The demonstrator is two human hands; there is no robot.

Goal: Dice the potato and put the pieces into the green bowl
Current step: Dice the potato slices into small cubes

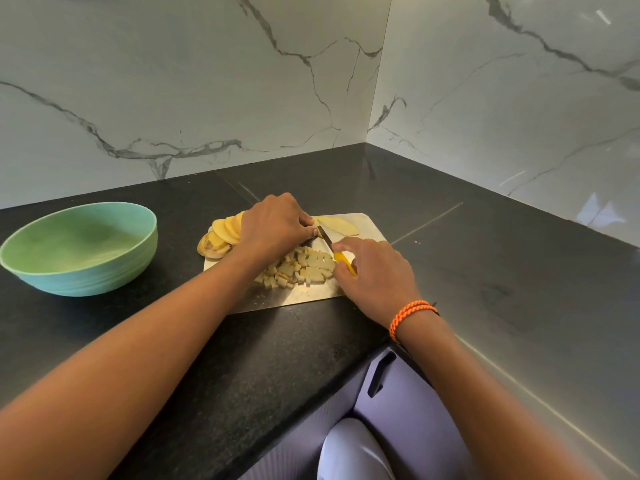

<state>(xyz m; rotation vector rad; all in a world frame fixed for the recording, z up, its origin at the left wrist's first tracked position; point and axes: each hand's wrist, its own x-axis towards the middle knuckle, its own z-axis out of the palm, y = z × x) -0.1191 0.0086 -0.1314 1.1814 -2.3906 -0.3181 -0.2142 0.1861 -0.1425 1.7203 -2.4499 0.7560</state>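
Observation:
A steel cutting board lies on the black counter. Potato slices fan out at its far left, and a pile of diced potato sits in the middle. More slices lie at the far edge. My left hand curls its fingers down on potato pieces beside the blade. My right hand grips the yellow-handled knife, its dark blade pointing toward my left fingers. The green bowl stands empty to the left of the board.
Marble walls meet in a corner behind the black counter. The counter's front edge runs diagonally below my arms, with a cabinet handle beneath it. An orange cord bracelet circles my right wrist.

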